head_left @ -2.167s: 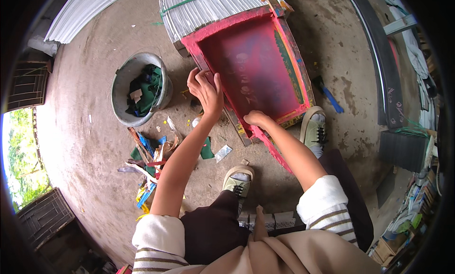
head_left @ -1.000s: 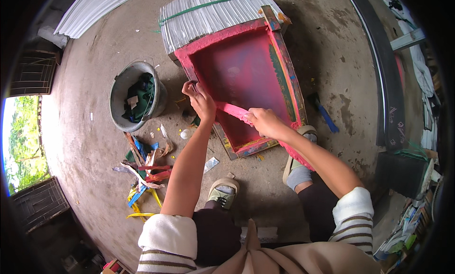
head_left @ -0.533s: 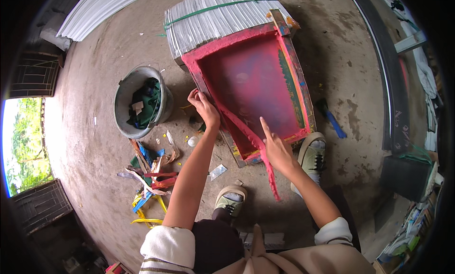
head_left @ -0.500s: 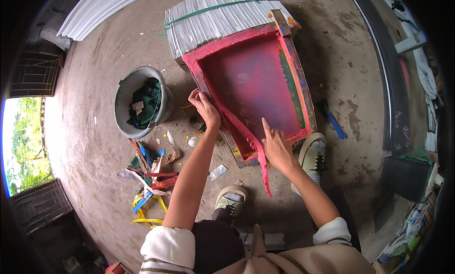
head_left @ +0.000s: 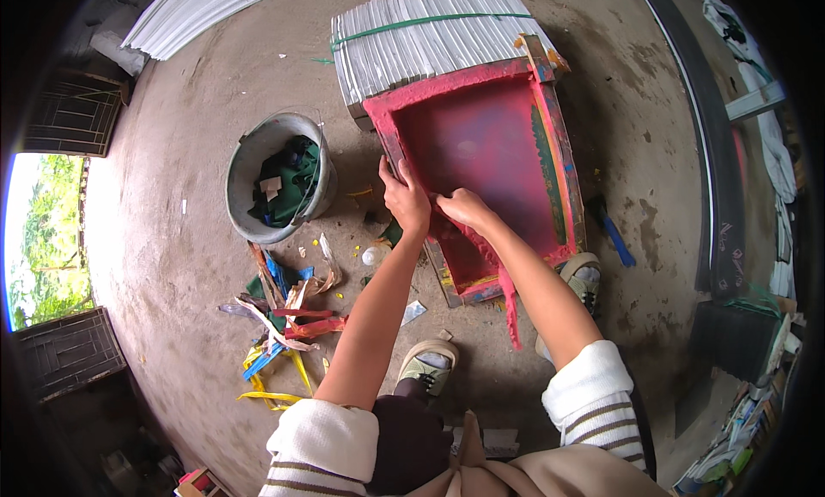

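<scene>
A screen-printing frame (head_left: 464,73), its wooden rim coated in red-pink, lies tilted with its far end against a strapped stack of pale sheets (head_left: 430,46). Within it the mesh (head_left: 485,153) is stained red and purple. My left hand (head_left: 407,201) is wrapped round the frame's left side. Just right of it, my right hand (head_left: 465,208) is closed on a long red tape strip (head_left: 510,312) at the inner left edge. The strip runs down under my right wrist, and its loose end hangs over the frame's near edge. My right fingertips are partly hidden.
Left of the frame stands a grey bucket (head_left: 239,192) with dark green cloth inside. Torn coloured strips (head_left: 284,317) lie in a heap below it. A blue-handled tool (head_left: 616,241) is on the floor to the right. My shoes (head_left: 427,365) are near the frame.
My right hand has moved up and left from over the mesh to the frame's left inner edge, closing on the strip. My left hand stays on the frame's side. The view has shifted slightly.
</scene>
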The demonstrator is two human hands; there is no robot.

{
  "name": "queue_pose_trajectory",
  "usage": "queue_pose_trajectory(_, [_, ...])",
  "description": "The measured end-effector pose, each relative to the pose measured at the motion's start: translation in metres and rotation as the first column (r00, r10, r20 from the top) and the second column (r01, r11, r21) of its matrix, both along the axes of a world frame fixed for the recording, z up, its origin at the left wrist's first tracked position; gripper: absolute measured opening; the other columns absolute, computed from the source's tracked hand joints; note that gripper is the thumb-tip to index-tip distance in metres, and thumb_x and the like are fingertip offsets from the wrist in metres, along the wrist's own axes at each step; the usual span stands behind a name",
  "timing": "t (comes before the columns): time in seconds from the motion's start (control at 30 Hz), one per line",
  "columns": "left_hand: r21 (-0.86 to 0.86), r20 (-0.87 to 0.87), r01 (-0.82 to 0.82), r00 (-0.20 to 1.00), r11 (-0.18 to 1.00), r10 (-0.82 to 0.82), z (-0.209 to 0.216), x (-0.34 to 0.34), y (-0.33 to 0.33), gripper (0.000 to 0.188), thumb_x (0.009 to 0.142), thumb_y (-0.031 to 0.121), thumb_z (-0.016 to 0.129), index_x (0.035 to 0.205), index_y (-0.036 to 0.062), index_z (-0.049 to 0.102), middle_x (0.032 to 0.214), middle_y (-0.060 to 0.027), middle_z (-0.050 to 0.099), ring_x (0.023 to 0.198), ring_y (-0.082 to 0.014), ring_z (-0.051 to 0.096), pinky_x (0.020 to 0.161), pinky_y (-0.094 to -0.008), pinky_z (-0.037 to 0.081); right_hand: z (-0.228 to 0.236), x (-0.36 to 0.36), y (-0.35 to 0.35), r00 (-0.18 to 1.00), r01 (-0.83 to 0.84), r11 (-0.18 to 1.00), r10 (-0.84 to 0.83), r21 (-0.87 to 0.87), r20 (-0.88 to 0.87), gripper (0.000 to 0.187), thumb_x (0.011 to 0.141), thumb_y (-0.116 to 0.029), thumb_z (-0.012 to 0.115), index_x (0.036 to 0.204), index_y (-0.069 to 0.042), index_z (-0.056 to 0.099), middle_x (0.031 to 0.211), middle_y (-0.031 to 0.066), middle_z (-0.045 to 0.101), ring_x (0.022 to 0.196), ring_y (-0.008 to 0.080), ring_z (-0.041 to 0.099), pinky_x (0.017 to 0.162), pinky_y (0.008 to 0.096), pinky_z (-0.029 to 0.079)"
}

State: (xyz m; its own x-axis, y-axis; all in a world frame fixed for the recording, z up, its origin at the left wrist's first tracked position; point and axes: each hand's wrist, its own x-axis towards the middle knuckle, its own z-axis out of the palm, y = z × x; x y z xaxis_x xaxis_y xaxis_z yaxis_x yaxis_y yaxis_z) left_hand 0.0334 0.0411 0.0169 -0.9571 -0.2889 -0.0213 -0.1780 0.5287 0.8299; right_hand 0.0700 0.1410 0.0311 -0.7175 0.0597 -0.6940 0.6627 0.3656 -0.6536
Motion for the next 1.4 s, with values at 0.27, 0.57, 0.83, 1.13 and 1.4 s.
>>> queue_pose_trajectory(0.27, [0.071,-0.068,-0.039,0.997,0.997,0.044,-0.002,-0.003,0.004,0.05,0.093,0.046,0.041,0.126,0.0085,0.046,0.099,-0.0276,0.062,0.094,-0.044,0.059,0.08,-0.0483,0.044,0.013,-0.01,-0.009,0.999,-0.036,0.971,0.041,0.238,-0.018,0.044,0.088,-0.034,0.052,0.104,0.006,0.062,0.111,0.0299,0.058,0.108,0.0424,0.055,0.09,0.0473,0.046])
queue_pose_trajectory(0.57, [0.051,-0.036,-0.047,0.998,0.998,0.049,0.0,-0.003,0.002,0.049,0.094,0.047,0.04,0.126,0.0108,0.046,0.093,-0.026,0.063,0.089,-0.044,0.06,0.077,-0.0489,0.044,0.051,0.011,0.002,0.871,0.157,0.961,-0.026,0.229,-0.49,0.033,0.092,-0.029,0.048,0.091,0.002,0.058,0.083,0.0261,0.063,0.083,0.042,0.061,0.073,0.0479,0.046])
queue_pose_trajectory(0.83, [0.078,-0.089,-0.008,0.996,0.997,0.015,-0.003,-0.004,-0.004,0.046,0.095,0.042,0.039,0.127,0.0096,0.044,0.095,-0.0267,0.063,0.09,-0.0447,0.059,0.077,-0.0492,0.044,0.079,0.031,-0.008,0.798,0.256,0.946,-0.09,0.201,-0.595,0.026,0.092,-0.024,0.051,0.086,0.0,0.055,0.072,0.0237,0.06,0.07,0.0417,0.06,0.062,0.0479,0.044])
queue_pose_trajectory(1.13, [0.085,-0.32,0.167,0.938,0.982,-0.132,-0.009,-0.017,-0.008,0.05,0.093,0.018,0.047,0.137,0.003,0.03,0.12,-0.0195,0.038,0.107,-0.0305,0.044,0.096,-0.041,0.035,0.047,0.056,0.003,0.839,0.183,0.92,0.038,0.347,-0.543,0.028,0.09,-0.018,0.052,0.113,-0.002,0.052,0.102,0.0232,0.059,0.088,0.0411,0.058,0.074,0.046,0.049])
queue_pose_trajectory(1.4, [-0.12,-0.512,0.223,0.821,0.967,-0.253,0.016,-0.106,0.001,0.035,0.093,0.016,0.045,0.125,0.0017,0.044,0.116,-0.0192,0.045,0.109,-0.0344,0.042,0.096,-0.0413,0.032,0.038,-0.042,0.01,0.992,-0.014,0.999,0.017,0.029,-0.126,0.059,0.087,-0.031,0.054,0.126,0.01,0.036,0.092,0.0259,0.063,0.069,0.0307,0.066,0.07,0.0416,0.053])
